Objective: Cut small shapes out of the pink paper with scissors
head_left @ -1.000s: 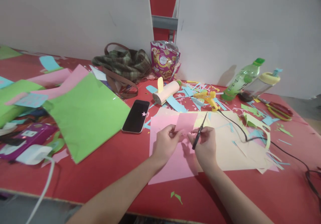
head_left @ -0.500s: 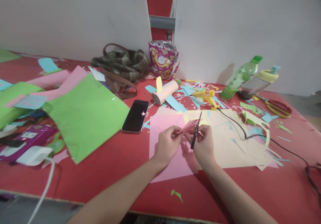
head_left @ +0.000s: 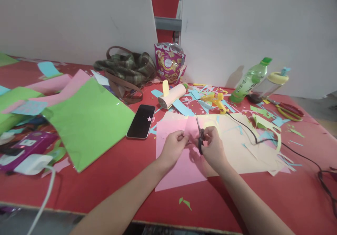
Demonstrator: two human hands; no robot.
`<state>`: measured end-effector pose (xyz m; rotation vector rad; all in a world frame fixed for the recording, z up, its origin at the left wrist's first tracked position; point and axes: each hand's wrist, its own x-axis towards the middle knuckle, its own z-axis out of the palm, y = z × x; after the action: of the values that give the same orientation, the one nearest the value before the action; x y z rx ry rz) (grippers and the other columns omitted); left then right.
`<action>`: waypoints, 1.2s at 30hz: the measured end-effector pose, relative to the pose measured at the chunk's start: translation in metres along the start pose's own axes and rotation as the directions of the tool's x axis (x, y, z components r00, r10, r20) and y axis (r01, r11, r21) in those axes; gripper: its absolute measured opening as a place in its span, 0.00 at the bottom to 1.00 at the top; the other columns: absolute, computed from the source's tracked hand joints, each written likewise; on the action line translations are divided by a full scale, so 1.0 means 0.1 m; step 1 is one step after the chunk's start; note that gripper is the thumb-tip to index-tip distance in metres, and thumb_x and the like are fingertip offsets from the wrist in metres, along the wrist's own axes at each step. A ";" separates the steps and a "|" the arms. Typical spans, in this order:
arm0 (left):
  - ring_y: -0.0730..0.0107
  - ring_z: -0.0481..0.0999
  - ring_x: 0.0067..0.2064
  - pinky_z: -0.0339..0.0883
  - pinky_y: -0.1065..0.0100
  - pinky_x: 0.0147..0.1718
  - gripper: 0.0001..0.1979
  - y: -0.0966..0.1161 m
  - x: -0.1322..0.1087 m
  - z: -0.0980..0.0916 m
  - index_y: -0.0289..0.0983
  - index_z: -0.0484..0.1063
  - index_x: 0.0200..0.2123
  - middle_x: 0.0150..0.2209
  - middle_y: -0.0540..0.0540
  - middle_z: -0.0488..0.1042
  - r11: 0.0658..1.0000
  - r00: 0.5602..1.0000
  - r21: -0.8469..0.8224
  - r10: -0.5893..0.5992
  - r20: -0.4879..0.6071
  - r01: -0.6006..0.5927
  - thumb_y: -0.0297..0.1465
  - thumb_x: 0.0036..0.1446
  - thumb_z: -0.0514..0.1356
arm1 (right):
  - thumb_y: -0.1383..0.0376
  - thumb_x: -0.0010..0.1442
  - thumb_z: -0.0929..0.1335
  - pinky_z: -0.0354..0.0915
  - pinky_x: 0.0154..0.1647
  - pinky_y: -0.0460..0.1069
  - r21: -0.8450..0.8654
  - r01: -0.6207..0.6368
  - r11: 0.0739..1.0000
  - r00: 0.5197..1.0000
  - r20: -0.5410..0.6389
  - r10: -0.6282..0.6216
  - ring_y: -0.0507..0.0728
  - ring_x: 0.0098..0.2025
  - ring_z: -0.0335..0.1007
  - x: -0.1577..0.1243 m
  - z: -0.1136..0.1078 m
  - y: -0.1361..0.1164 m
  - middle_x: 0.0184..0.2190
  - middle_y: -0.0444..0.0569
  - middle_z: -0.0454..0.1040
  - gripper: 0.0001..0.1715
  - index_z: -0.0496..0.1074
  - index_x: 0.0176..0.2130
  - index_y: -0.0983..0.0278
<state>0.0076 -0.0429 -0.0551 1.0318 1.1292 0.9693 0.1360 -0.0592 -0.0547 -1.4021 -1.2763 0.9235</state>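
Between the fingers of my left hand (head_left: 172, 144) is a small piece of pink paper (head_left: 191, 126), pinched at its lower left and held above the sheets. My right hand (head_left: 213, 144) is closed on black-handled scissors (head_left: 200, 142), whose blades point up and away along the right edge of that piece. Whether the blades touch the paper I cannot tell. Beneath both hands lies a larger pink sheet (head_left: 168, 179), overlapping a cream sheet (head_left: 237, 161) to the right.
A phone (head_left: 141, 121) and a green sheet (head_left: 92, 122) lie left. Behind are a paper-roll plane (head_left: 172, 96), a yellow glue gun (head_left: 216, 101) with a black cord, scraps and a snack bag (head_left: 170, 62). Right stand a green bottle (head_left: 250, 80), a clear cup (head_left: 271, 86) and red-yellow scissors (head_left: 289, 110).
The pink piece has turned from nearly edge-on to more face-up. The scissors in my right hand have shifted slightly left, and their blades now tilt up and left.
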 end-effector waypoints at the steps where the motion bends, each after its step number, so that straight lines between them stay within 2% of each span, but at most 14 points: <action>1: 0.77 0.67 0.24 0.66 0.69 0.32 0.13 -0.01 0.00 0.00 0.34 0.58 0.17 0.18 0.54 0.61 0.999 0.999 -0.053 -0.009 0.036 0.011 0.34 0.46 0.57 | 0.73 0.43 0.65 0.61 0.25 0.47 -0.017 0.001 1.000 1.000 0.015 0.000 0.53 0.28 0.65 0.00 0.00 -0.01 0.25 0.41 0.64 0.15 0.55 0.29 0.60; 3: 0.75 0.70 0.27 0.66 0.66 0.36 0.12 -0.01 0.00 0.01 0.33 0.59 0.19 0.20 0.52 0.65 0.992 0.996 -0.120 -0.013 0.093 0.024 0.34 0.46 0.57 | 0.73 0.43 0.65 0.61 0.25 0.47 -0.015 -0.003 1.000 0.999 0.032 0.004 0.53 0.27 0.65 -0.01 -0.01 -0.02 0.25 0.42 0.64 0.14 0.55 0.29 0.60; 8: 0.73 0.72 0.28 0.66 0.64 0.38 0.10 0.02 -0.01 0.03 0.32 0.62 0.21 0.22 0.49 0.69 0.978 0.991 -0.186 -0.078 0.110 0.097 0.32 0.46 0.57 | 0.71 0.42 0.65 0.61 0.27 0.49 0.000 -0.011 1.000 1.000 0.003 0.011 0.53 0.26 0.64 0.00 0.00 -0.03 0.24 0.41 0.64 0.15 0.55 0.29 0.60; 15: 0.78 0.69 0.23 0.67 0.65 0.37 0.10 0.04 -0.04 0.05 0.34 0.58 0.18 0.16 0.55 0.62 0.964 0.991 -0.240 -0.094 0.095 0.115 0.27 0.45 0.56 | 0.71 0.42 0.66 0.59 0.25 0.47 -0.064 -0.021 0.998 0.998 -0.056 0.018 0.52 0.26 0.64 0.01 -0.01 0.01 0.23 0.40 0.63 0.15 0.54 0.29 0.60; 24: 0.79 0.67 0.22 0.67 0.65 0.36 0.10 0.07 -0.05 0.08 0.34 0.57 0.17 0.14 0.57 0.57 0.963 0.993 -0.246 -0.095 0.076 0.111 0.25 0.46 0.55 | 0.71 0.42 0.66 0.59 0.24 0.47 -0.049 -0.021 0.999 0.999 -0.045 0.019 0.53 0.26 0.63 0.01 0.01 0.05 0.23 0.39 0.62 0.16 0.53 0.29 0.59; 32: 0.79 0.67 0.22 0.66 0.65 0.37 0.09 0.06 -0.04 0.08 0.34 0.58 0.16 0.16 0.55 0.61 0.960 0.993 -0.257 -0.105 0.048 0.114 0.24 0.43 0.56 | 0.72 0.43 0.64 0.59 0.23 0.46 -0.068 -0.026 0.997 0.999 -0.029 0.024 0.53 0.26 0.64 0.00 0.02 0.04 0.22 0.39 0.60 0.15 0.53 0.29 0.59; 36: 0.80 0.65 0.21 0.66 0.65 0.37 0.11 0.06 -0.06 0.09 0.34 0.56 0.15 0.15 0.56 0.60 0.960 0.995 -0.263 -0.092 0.039 0.099 0.25 0.42 0.56 | 0.71 0.43 0.65 0.59 0.23 0.46 -0.075 -0.045 0.996 0.999 -0.033 0.043 0.54 0.26 0.64 0.00 0.02 0.06 0.22 0.39 0.60 0.15 0.52 0.29 0.60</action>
<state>0.0152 -0.0483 -0.0471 0.7648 0.9873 0.9956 0.1354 -0.0582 -0.0612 -1.5034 -1.2723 0.8870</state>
